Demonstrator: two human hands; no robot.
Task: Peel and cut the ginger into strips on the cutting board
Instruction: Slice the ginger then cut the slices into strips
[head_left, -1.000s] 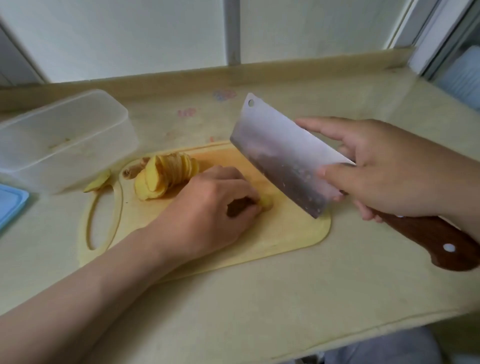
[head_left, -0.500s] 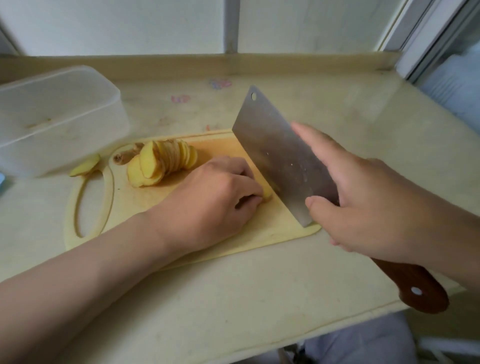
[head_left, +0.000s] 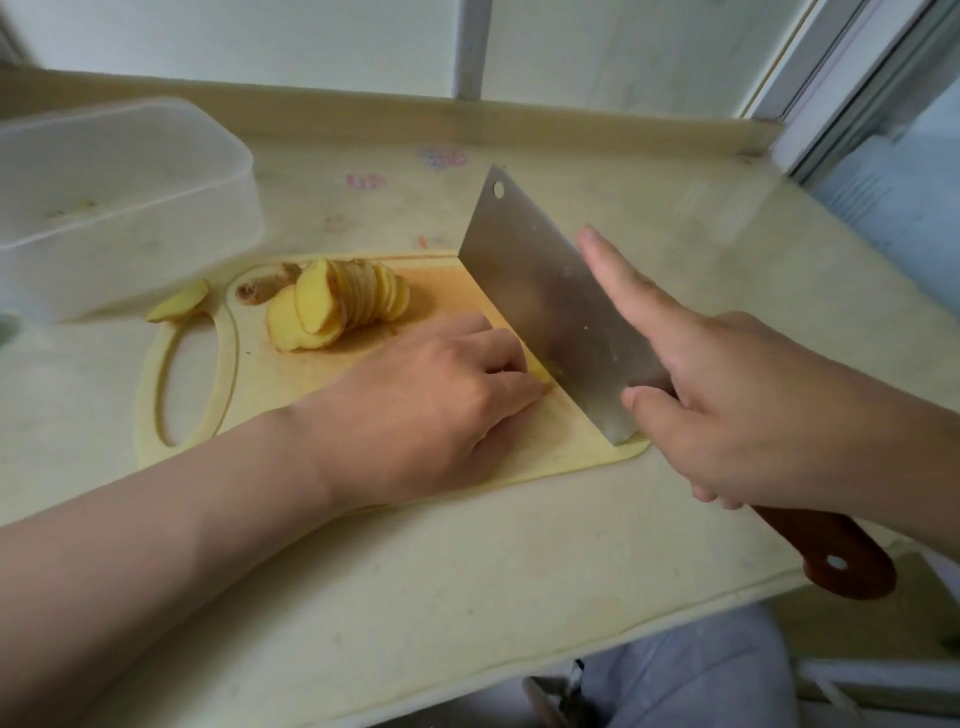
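- A cook's right hand (head_left: 753, 405) grips a cleaver (head_left: 545, 306) where blade meets handle, forefinger laid straight along the flat, probably to steady the cut.
- The blade's edge rests on the cutting board (head_left: 571, 457), slanting across its right half.
- The left hand (head_left: 431, 400), at the board's centre, curls its fingers over a small ginger piece (head_left: 540, 375) and pins it right against the blade, with the fingertips tucked back from the edge.
- A fanned stack of peeled slices (head_left: 337, 306) waits at the board's far left, apparently next for strips.
- One stray slice (head_left: 176, 309) lies just off the board's handle end, beside a plastic box (head_left: 130, 197).
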